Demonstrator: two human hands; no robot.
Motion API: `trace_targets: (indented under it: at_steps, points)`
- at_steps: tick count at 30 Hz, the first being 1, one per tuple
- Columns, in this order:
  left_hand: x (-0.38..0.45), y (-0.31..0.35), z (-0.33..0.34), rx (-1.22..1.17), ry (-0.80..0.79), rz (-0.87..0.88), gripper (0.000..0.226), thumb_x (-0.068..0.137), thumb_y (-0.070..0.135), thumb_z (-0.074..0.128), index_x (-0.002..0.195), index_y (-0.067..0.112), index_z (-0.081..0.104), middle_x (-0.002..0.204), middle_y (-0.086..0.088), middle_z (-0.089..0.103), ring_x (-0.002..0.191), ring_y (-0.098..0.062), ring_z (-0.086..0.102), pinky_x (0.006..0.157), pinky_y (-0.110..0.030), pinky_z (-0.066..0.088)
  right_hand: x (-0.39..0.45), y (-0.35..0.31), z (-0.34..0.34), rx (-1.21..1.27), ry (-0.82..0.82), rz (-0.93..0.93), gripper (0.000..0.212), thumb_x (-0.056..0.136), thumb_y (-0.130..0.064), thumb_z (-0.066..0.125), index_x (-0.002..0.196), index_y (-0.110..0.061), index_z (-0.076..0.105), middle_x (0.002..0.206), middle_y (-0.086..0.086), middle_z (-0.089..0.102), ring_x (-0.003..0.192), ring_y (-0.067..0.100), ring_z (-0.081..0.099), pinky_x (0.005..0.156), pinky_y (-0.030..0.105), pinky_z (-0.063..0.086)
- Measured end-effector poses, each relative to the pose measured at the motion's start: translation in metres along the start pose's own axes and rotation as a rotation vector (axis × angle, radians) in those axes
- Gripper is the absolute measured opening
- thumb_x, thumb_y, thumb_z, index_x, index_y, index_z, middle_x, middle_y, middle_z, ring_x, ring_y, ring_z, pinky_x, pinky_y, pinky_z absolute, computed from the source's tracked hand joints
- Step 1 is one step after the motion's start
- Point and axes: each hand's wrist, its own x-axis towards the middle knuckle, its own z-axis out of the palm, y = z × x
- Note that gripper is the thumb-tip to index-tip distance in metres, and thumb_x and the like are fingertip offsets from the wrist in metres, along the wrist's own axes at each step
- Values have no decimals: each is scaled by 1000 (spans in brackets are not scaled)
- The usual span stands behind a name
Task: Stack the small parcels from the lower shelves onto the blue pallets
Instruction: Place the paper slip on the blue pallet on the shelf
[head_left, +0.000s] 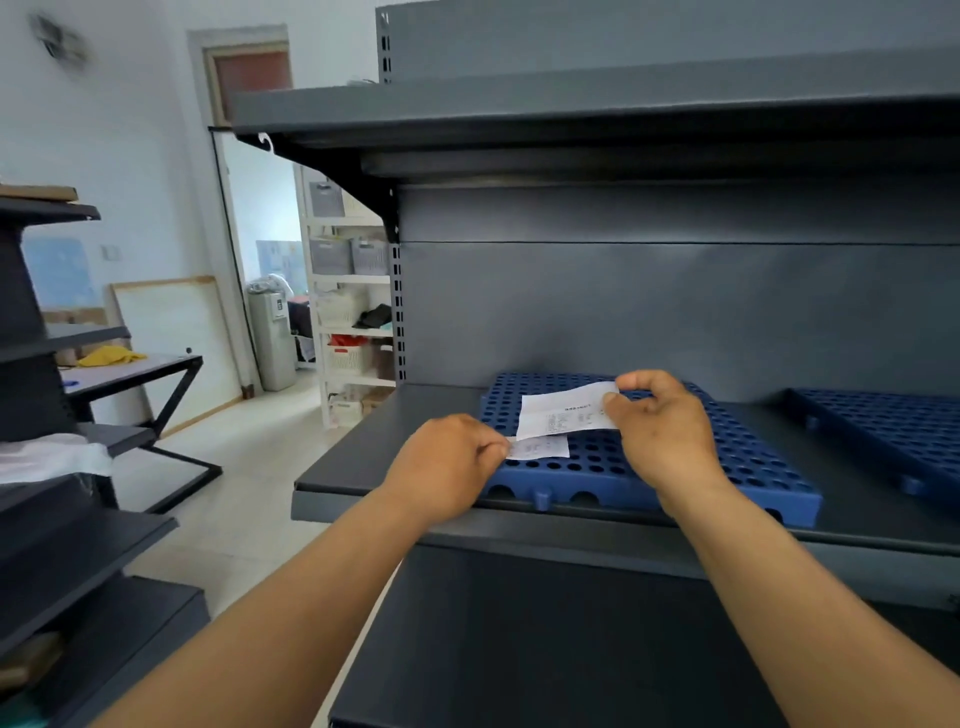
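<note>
While above blue pallet (649, 467) | left hand (447, 467) pinches small slip (540, 447) | right hand (660, 426) pinches large slip (563, 415)

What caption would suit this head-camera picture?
Two hands, left and right, hold printed paper slips over an empty blue pallet on a grey shelf.

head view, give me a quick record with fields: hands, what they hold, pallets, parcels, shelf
left hand: pinching the smaller paper slip
right hand: pinching the larger paper slip
slips: white, printed, overlapping, held above the near pallet
near blue pallet: perforated, flat on the grey shelf, no parcels on it
second blue pallet: to the right, partly cut off, bare where visible
parcels: none in view
</note>
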Motion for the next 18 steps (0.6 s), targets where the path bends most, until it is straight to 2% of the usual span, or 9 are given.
trace_targets:
  at_steps: [1,3,4,6,9,12,15,18]
  points:
    - [-1,2,-2,-1,7,-7,30,97,28,48,107,8,70,118,-8,64,108,-25,59,95,-35,45,-2,-1,-1,9,6,2,7,94,-26,57,102,-25,56,67,-2,54,54,15,45,53,29,39]
    - [-4,8,-6,-62,58,-26,38,97,32,50,129,14,59,136,-6,54,125,-21,49,105,-27,35,-7,-4,-5,42,28,7,8,94,-25,57,102,-24,57,71,-3,56,55,13,46,52,28,39]
    - [-7,12,-9,-121,96,-34,45,96,34,50,138,15,50,142,-5,49,131,-19,44,106,-25,31,-11,-6,-7,65,37,4,8,94,-25,57,102,-24,57,74,-4,58,57,12,48,53,28,40]
    - [-12,25,-15,-262,168,-51,50,97,35,48,142,15,43,142,-4,50,130,-17,45,103,-22,31,-19,-10,-12,106,37,-18,8,94,-23,57,102,-23,58,81,-3,63,63,12,52,57,27,43]
    - [-17,47,-21,-425,237,-91,41,98,33,45,135,16,52,121,-2,66,113,-18,58,88,-19,36,-36,-15,-22,138,45,-62,5,94,-20,57,97,-25,59,79,0,65,69,15,55,66,30,45]
    - [-22,69,-22,-524,268,-84,23,94,26,53,112,18,65,91,2,67,89,-16,61,76,-20,39,-52,-18,-39,137,102,-92,6,93,-18,57,96,-22,60,71,-2,62,64,14,53,64,29,44]
    - [-25,93,-15,-615,256,-94,7,88,17,60,90,22,64,88,0,69,80,-19,62,73,-24,44,-66,-15,-68,91,170,-91,8,92,-18,56,91,-25,59,71,-3,62,64,13,54,66,32,46]
    - [-27,125,-5,-688,216,-93,10,86,18,62,82,26,61,88,-2,70,84,-24,66,81,-32,51,-73,-8,-104,37,229,-90,8,92,-17,56,89,-24,59,65,-7,56,55,9,45,60,27,39]
